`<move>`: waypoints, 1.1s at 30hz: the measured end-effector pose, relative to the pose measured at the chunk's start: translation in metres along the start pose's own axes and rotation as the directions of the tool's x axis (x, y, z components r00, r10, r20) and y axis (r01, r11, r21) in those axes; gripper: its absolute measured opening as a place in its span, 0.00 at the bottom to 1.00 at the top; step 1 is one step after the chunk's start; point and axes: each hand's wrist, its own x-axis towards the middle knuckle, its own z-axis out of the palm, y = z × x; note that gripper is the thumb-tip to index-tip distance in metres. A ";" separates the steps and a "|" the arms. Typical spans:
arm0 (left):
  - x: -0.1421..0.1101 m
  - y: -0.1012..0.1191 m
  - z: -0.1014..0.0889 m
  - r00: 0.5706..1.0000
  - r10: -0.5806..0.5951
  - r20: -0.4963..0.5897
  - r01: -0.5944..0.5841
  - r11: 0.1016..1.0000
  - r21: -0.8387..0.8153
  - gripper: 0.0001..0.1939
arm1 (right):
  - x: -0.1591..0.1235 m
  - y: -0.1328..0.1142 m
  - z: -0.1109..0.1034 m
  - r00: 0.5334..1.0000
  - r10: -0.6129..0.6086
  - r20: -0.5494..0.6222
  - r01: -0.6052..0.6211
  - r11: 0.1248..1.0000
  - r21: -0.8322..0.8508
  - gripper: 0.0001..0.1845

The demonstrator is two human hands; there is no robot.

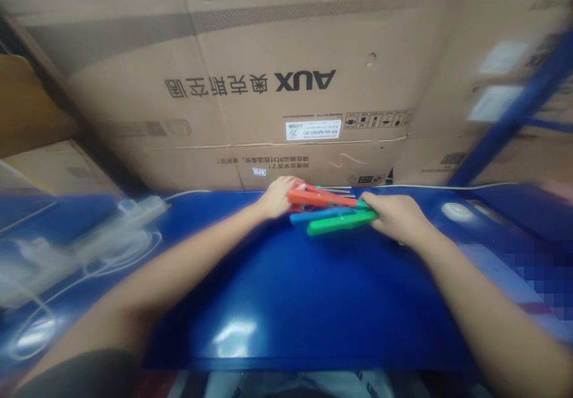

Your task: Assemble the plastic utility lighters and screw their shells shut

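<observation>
Near the back of the blue table, a bundle of long plastic pieces lies between my two hands. I make out a red piece [320, 197], a blue piece [313, 215] and a green piece [338, 224]; their exact kind is blurred. Thin pale rods show behind the red one. My left hand [280, 196] closes round the left end of the red piece. At the right end, my right hand [398, 216] grips the bundle, with its thumb and fingers at the tips of the red and green pieces.
A large cardboard box [224, 40] stands upright along the table's back edge. To the left lie a white power strip [147, 210] and looped white cables [120, 249]. A white rounded object [456, 212] and a blue metal post [505, 117] are on the right of the blue table [286, 308].
</observation>
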 end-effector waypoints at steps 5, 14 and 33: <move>0.021 0.000 0.012 0.997 -0.060 0.040 0.051 0.980 0.194 0.26 | 0.005 0.025 0.006 0.995 0.089 -0.052 -0.089 0.996 0.009 0.12; 0.010 0.010 0.027 0.993 -0.057 0.099 0.017 0.928 0.373 0.38 | 0.006 0.034 0.010 0.984 0.163 -0.075 -0.158 0.986 0.061 0.13; -0.101 0.092 0.025 0.993 0.019 0.118 -0.051 0.960 0.275 0.37 | 0.078 -0.016 0.043 0.992 -0.051 0.119 0.030 0.984 0.175 0.19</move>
